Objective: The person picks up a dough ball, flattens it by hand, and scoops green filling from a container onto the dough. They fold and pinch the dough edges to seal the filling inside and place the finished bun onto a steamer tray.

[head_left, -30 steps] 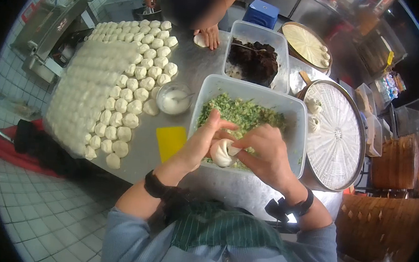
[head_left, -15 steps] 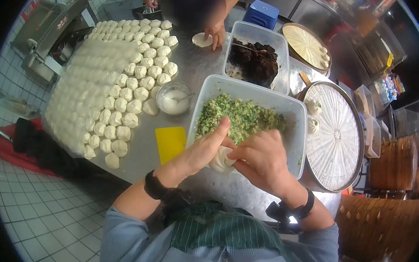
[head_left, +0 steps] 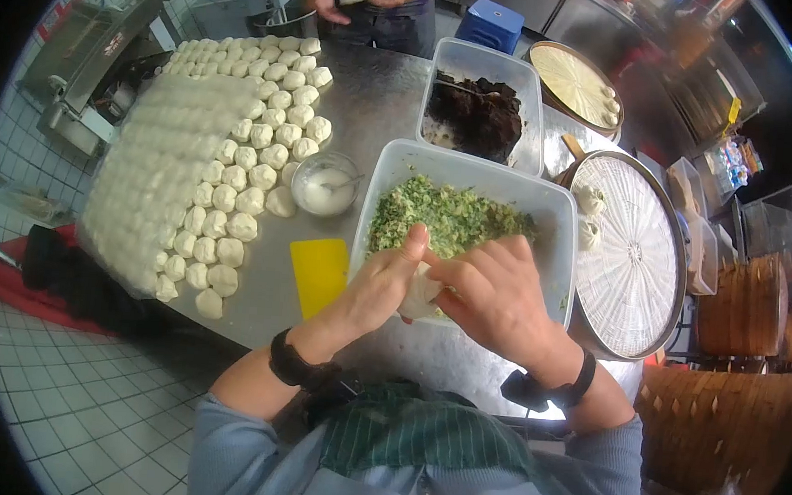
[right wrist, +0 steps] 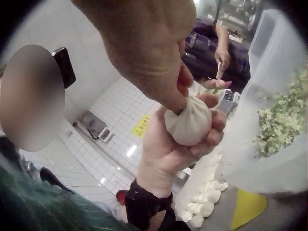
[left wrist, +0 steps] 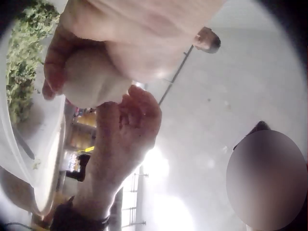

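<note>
A pleated white dough bun (right wrist: 189, 121) rests in my left hand (head_left: 376, 288), whose fingers curl round its side in the right wrist view. My right hand (head_left: 500, 302) pinches the gathered dough at its top. From below, the left wrist view shows the bun's smooth side (left wrist: 91, 79) between both hands. Both hands are over the near edge of a clear tub (head_left: 558, 251) that holds chopped green filling (head_left: 454, 217).
Left are rows of dough pieces (head_left: 251, 201), partly under plastic, a bowl of white powder or paste (head_left: 323, 200) and a yellow scraper (head_left: 318, 274). Behind is a tub of dark filling (head_left: 480, 124); right, a round steamer tray (head_left: 635, 257) with two buns. Another person (head_left: 386, 19) stands opposite.
The bun has turned in my hands, and its top is now more covered by my right fingers. The other person has lifted a flat dough round off the table and stepped back.
</note>
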`<state>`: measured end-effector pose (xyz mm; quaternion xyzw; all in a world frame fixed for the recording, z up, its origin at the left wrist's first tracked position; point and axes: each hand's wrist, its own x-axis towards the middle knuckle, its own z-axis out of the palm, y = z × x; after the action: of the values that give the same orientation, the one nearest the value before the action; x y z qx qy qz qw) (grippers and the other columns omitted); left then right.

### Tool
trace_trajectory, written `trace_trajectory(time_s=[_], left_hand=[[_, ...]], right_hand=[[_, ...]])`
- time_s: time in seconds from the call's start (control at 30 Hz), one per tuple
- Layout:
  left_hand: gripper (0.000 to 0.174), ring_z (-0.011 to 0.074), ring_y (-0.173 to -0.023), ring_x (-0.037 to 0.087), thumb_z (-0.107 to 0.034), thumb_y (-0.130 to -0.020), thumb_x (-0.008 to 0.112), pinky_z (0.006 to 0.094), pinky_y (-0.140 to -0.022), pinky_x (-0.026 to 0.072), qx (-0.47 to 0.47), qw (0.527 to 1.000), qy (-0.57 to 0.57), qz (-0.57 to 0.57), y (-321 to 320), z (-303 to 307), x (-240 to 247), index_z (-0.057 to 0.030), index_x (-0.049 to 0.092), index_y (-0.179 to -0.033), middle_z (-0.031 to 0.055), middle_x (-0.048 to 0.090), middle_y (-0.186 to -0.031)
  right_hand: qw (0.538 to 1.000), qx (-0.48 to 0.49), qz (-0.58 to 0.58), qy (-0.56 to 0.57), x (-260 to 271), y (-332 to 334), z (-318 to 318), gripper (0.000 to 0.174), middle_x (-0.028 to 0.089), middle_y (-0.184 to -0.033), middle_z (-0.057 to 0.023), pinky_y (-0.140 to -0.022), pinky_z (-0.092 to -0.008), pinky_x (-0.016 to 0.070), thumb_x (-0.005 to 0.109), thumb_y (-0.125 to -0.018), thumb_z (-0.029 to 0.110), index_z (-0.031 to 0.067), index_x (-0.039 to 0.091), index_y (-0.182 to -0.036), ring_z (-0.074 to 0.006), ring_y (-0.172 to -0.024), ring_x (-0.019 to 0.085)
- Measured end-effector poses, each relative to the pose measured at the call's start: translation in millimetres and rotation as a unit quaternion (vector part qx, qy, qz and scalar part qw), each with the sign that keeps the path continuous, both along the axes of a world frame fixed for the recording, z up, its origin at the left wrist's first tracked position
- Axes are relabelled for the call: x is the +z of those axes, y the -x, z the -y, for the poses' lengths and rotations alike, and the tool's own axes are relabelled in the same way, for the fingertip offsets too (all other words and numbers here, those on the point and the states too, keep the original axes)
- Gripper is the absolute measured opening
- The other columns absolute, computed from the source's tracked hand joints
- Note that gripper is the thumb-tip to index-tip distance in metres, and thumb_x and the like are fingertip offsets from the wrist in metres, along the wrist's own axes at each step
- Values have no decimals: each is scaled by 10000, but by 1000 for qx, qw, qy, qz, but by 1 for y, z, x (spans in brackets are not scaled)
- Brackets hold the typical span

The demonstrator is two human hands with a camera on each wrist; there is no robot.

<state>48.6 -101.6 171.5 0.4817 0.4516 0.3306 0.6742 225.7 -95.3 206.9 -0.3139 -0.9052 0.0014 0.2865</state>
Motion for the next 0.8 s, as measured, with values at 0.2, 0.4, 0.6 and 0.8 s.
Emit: trace_trajectory(time_s=[0.2,0.4,0.6,0.8], left_hand=[[835,117,-635,609,-727,-893,184,226,-464,489,-13,997,58,-56,2,-5,-9,-30,642,-948,56,612,-728],[889,108,-586,590,-760,-867,195,209,-421,452,-27,996,85,15,4,-6,-12,10,628,-964,53,597,-697],[882,110,-554,568,-769,-860,195,229,-408,455,9,995,83,-54,4,-6,-14,2,616,-941,31,564,-665],[849,141,-581,562,-742,-882,201,272,-449,459,-7,993,107,-43,28,-4,-34,-23,653,-877,50,562,-648]], right_hand=[[997,50,54,-9,-11,-4,-4,158,504,-731,21,-692,-315,358,629,-697,177,119,580,-836,-142,-702,524],[994,81,63,-32,4,4,-1,191,485,-780,8,-734,-317,352,619,-693,205,113,608,-860,-145,-766,518],[991,103,85,-30,-14,4,-6,190,489,-822,6,-746,-313,341,612,-707,207,107,607,-868,-149,-777,511],[988,115,97,-25,-13,29,-2,165,486,-845,-7,-744,-314,335,599,-730,221,112,595,-854,-149,-784,505]])
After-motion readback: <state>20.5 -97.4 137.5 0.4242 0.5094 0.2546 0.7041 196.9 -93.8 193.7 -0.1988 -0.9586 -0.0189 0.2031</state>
